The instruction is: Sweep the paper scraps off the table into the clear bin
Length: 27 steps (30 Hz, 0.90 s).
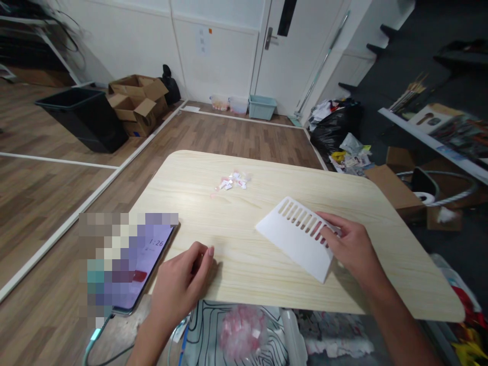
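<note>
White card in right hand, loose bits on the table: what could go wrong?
1. The right hand holds the card near one end, so it might tip or bend.
2. The bits lie loose on the table; a nudge could scatter them.
3. The cable runs from the phone near the left arm and might snag.

I have one left hand [181,277] and one right hand [348,241]. I count one flat white card with slots [293,246], one phone with a purple screen [154,256] and one pale wooden table [232,244]. On it is one pile of white and pink bits [235,181], too tiny to count. Far left are one black bin [86,122] and two open brown cardboard boxes [131,114]. Far ahead are two clear plastic tubs [238,105], one blue-grey tub [262,108] and one white door [305,48].
</note>
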Motion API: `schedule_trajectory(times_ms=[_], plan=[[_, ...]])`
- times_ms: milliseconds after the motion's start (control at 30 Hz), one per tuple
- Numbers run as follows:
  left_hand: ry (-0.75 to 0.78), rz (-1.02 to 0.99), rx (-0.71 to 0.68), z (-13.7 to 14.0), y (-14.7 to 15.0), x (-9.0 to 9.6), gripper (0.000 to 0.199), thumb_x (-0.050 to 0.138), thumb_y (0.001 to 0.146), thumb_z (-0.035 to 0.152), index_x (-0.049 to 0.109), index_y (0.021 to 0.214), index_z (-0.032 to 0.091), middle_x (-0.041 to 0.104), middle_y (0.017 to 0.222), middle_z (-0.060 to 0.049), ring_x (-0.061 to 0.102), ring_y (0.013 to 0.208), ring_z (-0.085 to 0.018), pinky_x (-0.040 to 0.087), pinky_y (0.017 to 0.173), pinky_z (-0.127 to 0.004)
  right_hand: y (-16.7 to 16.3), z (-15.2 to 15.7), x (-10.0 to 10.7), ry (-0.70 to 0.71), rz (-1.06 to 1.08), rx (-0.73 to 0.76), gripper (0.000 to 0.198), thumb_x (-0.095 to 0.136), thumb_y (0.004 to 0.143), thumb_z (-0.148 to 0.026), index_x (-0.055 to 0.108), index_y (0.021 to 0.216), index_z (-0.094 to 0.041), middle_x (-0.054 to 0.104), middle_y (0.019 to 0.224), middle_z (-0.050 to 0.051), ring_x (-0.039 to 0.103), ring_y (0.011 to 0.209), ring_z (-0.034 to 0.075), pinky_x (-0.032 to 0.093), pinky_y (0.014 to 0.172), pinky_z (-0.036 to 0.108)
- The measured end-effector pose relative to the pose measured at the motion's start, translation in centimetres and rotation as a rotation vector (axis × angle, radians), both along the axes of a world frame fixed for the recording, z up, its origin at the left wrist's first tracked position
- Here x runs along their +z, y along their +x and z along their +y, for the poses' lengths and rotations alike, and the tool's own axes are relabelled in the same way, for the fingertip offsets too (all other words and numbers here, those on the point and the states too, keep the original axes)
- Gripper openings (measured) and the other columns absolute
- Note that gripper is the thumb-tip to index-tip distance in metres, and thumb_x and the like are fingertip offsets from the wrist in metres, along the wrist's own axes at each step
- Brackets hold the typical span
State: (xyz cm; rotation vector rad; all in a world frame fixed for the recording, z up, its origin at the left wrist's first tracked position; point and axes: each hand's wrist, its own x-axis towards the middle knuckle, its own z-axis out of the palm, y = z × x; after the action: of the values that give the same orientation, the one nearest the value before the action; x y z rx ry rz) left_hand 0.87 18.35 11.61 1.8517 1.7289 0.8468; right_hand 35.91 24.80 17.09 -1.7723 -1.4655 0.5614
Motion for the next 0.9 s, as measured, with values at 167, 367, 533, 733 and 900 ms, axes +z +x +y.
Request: schedule_trajectory(times_ms=[167, 367, 533, 733, 900], plan=[[-0.003, 0.010, -0.001, 0.1, -0.2, -0.3, 0.040, 0.049, 0.107, 0.051, 0.063, 0.082, 0.023, 0.065, 0.061, 0.005, 0.059, 0.052, -0.012, 0.038, 0.056, -0.024, -0.5, -3.6, -0.1, -0.134, -0.036, 0.135, 0.035, 0.067, 0.075, -0.032, 0.089, 0.097, -0.017, 0.086, 0.094, 0.012, 0.083, 0.087, 0.031, 0.067, 0.068, 0.036], [-0.003, 0.002, -0.009, 0.0, -0.2, -0.3, 0.039, 0.049, 0.107, 0.051, 0.061, 0.083, 0.023, 0.063, 0.061, 0.006, 0.058, 0.053, -0.011, 0.038, 0.057, -0.024, -0.8, -6.8, 1.2, -0.159, -0.040, 0.198, 0.030, 0.067, 0.075, -0.031, 0.090, 0.093, -0.022, 0.086, 0.094, 0.010, 0.084, 0.086, 0.029, 0.069, 0.080, 0.037], [0.000, 0.012, -0.001, -0.1, -0.1, -0.3, 0.039, 0.049, 0.107, 0.051, 0.061, 0.083, 0.023, 0.064, 0.061, 0.006, 0.058, 0.052, -0.011, 0.038, 0.057, -0.024, -1.0, -3.3, 1.5, 0.007, 0.041, 0.034, 0.033, 0.070, 0.073, -0.029, 0.089, 0.098, -0.019, 0.086, 0.096, 0.010, 0.082, 0.079, 0.027, 0.067, 0.070, 0.033], [-0.001, 0.002, 0.004, 0.0, 0.0, -0.2, 0.038, 0.049, 0.107, 0.051, 0.063, 0.084, 0.024, 0.064, 0.060, 0.005, 0.059, 0.053, -0.012, 0.039, 0.057, -0.025, -3.1, 0.4, -0.1, -0.071, -0.021, 0.231, 0.038, 0.064, 0.077, -0.026, 0.088, 0.103, -0.014, 0.086, 0.097, 0.012, 0.079, 0.070, 0.024, 0.064, 0.062, 0.033], [-0.010, -0.017, 0.037, 0.0, 0.3, 0.0, 0.038, 0.049, 0.107, 0.052, 0.063, 0.085, 0.024, 0.066, 0.061, 0.005, 0.060, 0.053, -0.013, 0.039, 0.058, -0.026, -3.4, -2.1, 1.0, -0.157, -0.058, 0.460, 0.032, 0.062, 0.078, -0.022, 0.089, 0.095, -0.020, 0.086, 0.094, 0.009, 0.082, 0.079, 0.024, 0.066, 0.069, 0.031]])
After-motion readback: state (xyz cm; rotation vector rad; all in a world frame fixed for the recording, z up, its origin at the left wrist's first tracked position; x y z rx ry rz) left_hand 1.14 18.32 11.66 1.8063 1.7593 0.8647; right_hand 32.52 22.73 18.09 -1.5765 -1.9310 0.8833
